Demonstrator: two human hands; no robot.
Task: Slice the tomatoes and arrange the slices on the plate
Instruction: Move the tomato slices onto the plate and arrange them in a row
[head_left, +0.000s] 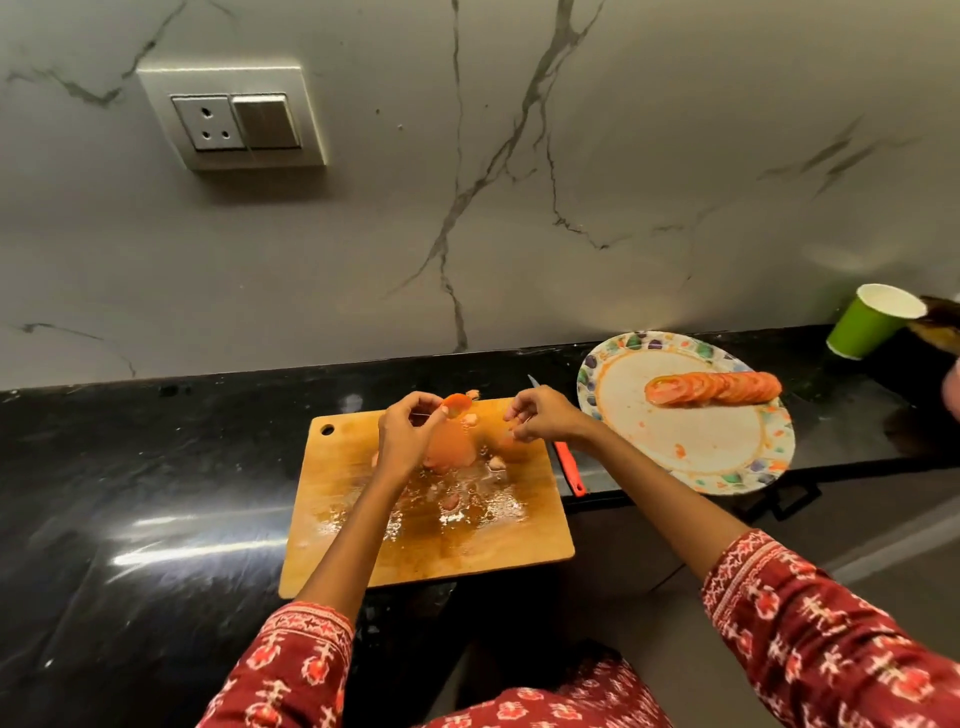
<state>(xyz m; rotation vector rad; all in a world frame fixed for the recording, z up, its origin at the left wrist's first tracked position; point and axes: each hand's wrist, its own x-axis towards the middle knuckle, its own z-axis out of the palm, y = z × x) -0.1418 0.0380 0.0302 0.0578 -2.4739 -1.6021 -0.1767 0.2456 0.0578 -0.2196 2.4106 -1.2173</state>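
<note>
A wet wooden cutting board (509, 540) lies on the black counter, with tomato slices (451, 448) and small scraps on it. My left hand (405, 431) pinches one tomato slice (457, 403) lifted above the board's far edge. My right hand (540, 415) hovers over the board's right part with curled fingers; a bit of tomato seems to sit at its fingertips. A patterned plate (727, 447) to the right carries a row of overlapping tomato slices (714, 388). A knife with an orange handle (567, 465) lies between board and plate, its blade partly hidden by my right hand.
A green paper cup (867, 322) stands at the back right beside a dark object. The marble wall with a socket panel (234, 119) rises behind the counter. The counter's front edge drops off right of the board, below the plate.
</note>
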